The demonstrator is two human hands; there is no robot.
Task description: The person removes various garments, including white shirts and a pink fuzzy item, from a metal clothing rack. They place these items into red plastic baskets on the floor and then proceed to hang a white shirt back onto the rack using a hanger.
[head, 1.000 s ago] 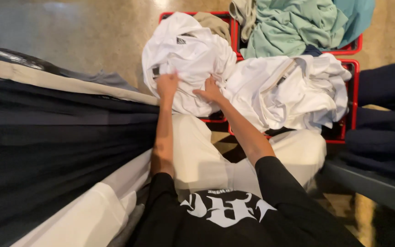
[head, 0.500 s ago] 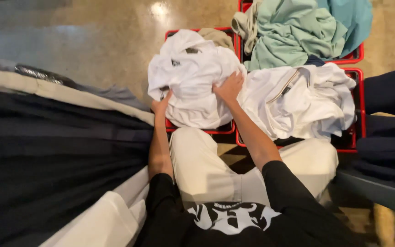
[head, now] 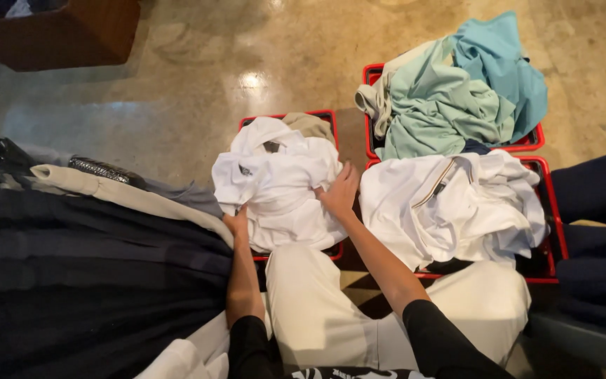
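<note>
Pressing into the white heap (head: 278, 186), your left hand (head: 236, 223) seems to clutch its lower edge, though the fingers are partly hidden; your right hand (head: 339, 193) lies open on its right side. That heap fills a red crate (head: 285, 116) on the floor (head: 198, 77), beside another white pile (head: 450, 207) and teal clothes (head: 464, 91).
</note>
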